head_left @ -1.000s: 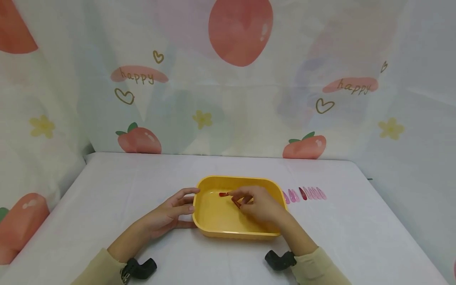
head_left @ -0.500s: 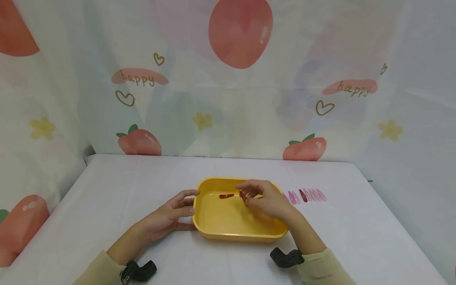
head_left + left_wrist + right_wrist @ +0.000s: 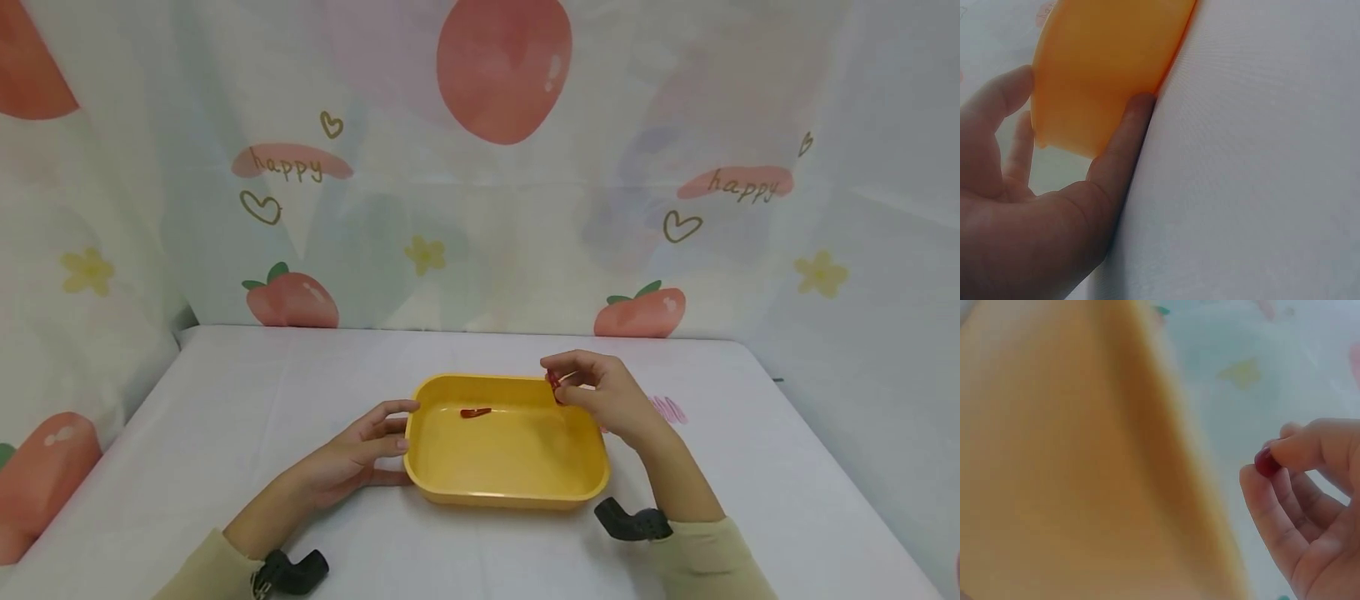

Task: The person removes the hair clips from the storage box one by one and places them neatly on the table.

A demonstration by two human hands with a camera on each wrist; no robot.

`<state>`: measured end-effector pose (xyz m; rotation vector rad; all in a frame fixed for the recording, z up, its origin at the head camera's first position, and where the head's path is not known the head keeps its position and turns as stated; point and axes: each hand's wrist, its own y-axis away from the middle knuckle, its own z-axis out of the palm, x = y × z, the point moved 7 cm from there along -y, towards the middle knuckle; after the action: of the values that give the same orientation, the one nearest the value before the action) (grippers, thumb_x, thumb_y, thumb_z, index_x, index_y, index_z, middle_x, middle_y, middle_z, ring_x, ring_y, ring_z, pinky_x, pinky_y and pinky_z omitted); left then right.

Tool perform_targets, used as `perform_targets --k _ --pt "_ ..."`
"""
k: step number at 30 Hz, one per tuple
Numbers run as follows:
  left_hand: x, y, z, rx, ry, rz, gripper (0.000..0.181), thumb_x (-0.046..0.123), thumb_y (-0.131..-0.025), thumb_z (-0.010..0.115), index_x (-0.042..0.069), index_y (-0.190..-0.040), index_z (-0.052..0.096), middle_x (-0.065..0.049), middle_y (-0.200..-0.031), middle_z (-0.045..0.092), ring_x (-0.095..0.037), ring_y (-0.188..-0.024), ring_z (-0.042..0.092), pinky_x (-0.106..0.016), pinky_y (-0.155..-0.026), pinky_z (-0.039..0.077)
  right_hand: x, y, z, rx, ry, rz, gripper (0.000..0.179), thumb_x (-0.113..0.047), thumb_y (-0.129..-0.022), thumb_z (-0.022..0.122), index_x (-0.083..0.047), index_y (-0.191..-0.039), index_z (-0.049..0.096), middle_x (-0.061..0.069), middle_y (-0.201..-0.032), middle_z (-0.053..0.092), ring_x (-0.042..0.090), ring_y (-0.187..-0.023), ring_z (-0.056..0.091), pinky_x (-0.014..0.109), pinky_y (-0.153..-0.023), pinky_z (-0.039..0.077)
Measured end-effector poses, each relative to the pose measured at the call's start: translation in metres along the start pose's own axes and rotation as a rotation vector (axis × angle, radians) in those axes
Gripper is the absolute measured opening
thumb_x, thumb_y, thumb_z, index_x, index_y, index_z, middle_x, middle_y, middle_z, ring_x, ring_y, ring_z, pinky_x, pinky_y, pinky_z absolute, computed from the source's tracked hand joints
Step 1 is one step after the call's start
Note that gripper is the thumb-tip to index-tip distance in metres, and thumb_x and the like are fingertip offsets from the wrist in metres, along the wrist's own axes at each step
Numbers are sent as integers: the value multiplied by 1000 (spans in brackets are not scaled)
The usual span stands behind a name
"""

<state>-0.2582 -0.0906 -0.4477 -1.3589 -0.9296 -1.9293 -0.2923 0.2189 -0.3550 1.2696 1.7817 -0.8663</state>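
Note:
A yellow plastic tray (image 3: 510, 462) stands on the white-covered table, with one dark red hair clip (image 3: 476, 412) lying inside near its back left. My left hand (image 3: 352, 454) rests its spread fingers against the tray's left end, from outside. In the left wrist view, one fingertip touches the rim and another finger (image 3: 1125, 137) lies low along the wall. Over the tray's back right corner, my right hand (image 3: 611, 396) pinches a second dark red hair clip (image 3: 554, 385) between thumb and fingers. Only a rounded red end of this held clip (image 3: 1266, 462) shows in the right wrist view.
Several pink hair clips (image 3: 667, 408) lie in a row right of the tray, partly hidden behind my right hand. A printed cloth backdrop (image 3: 510, 250) rises at the table's back edge. Black camera mounts sit on both wrists.
My right hand has lifted a red clip from inside the tray and carried it right and back to the rim. The other red clip stays in the tray; my left hand has not moved.

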Motion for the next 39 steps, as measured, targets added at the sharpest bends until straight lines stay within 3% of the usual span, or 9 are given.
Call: perform_targets --k 9,14,18,25,39 --pt "1 -1 0 -4 -4 -7 56 13 -101 58 16 -150 33 -21 -157 25 -35 -129 50 -56 -97 52 11 11 -51 114 13 -6 38 -8 -96 64 -5 -133 60 16 -117 63 16 -90 68 22 -81 58" --pt "0 -1 0 -2 1 -8 56 13 -101 58 15 -151 33 -21 -158 25 -36 -130 50 -56 -98 52 20 17 -71 168 0 4 38 -9 -97 62 -4 -135 57 6 -112 63 12 -91 67 21 -81 58" --pt "0 -1 0 -3 3 -6 56 13 -100 58 15 -151 33 -21 -157 25 -35 -129 50 -56 -98 52 29 21 -84 211 4 27 39 -10 -98 61 -3 -136 55 -1 -109 63 9 -91 67 20 -80 58" --pt "0 0 0 -9 6 -4 56 12 -101 58 15 -151 33 -20 -158 25 -35 -129 50 -56 -98 52 49 26 -101 285 64 100 41 -14 -100 59 -4 -139 53 13 -120 58 3 -90 65 16 -80 56" --pt "-1 0 0 -2 7 -4 56 12 -100 58 15 -150 33 -20 -158 24 -35 -130 50 -56 -98 52 82 38 -132 351 45 212 46 -17 -101 56 -4 -144 48 11 -123 55 2 -91 66 15 -79 56"
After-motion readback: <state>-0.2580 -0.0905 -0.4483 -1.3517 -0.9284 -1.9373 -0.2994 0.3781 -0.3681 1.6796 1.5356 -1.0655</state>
